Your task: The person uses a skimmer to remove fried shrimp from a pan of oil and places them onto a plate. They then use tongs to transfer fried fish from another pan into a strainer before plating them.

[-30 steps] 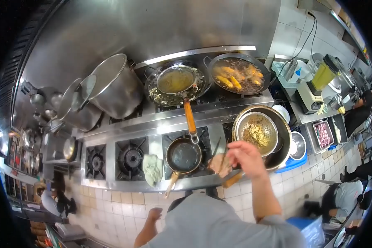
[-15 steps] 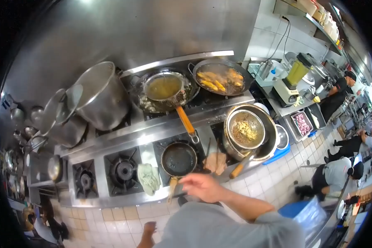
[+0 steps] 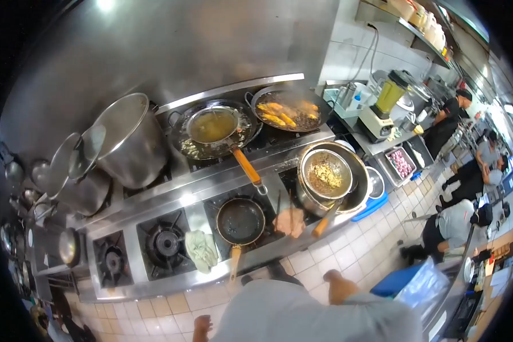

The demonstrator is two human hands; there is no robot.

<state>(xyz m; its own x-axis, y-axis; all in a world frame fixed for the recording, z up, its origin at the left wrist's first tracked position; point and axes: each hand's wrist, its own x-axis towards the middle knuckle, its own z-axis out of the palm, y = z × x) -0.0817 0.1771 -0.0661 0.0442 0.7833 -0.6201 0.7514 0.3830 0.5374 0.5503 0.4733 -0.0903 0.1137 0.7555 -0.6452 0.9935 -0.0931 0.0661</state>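
Note:
My left hand (image 3: 202, 324) hangs low beside my grey shirt, over the tiled floor, with loosely curled fingers and nothing visible in it. My right hand (image 3: 339, 286) is at my right side, off the stove; its fingers are mostly hidden. In front of me a small black frying pan (image 3: 240, 221) sits on a front burner, handle towards me. A pale green cloth (image 3: 201, 251) lies to its left, a pinkish cloth (image 3: 289, 222) to its right. Behind, a wooden-handled strainer (image 3: 212, 125) rests in a wide pan of oil.
Yellow pieces fry in a back-right pan (image 3: 288, 108). A strainer of chopped bits (image 3: 326, 174) rests over a large metal pot (image 3: 366, 194). Tall stockpots (image 3: 132, 142) stand at back left. A blender (image 3: 387, 105) is on the right counter. Co-workers (image 3: 453, 228) stand at right.
My right hand has drawn back from near the frying pan's handle to my right side. My left hand stays low. The view has shifted slightly.

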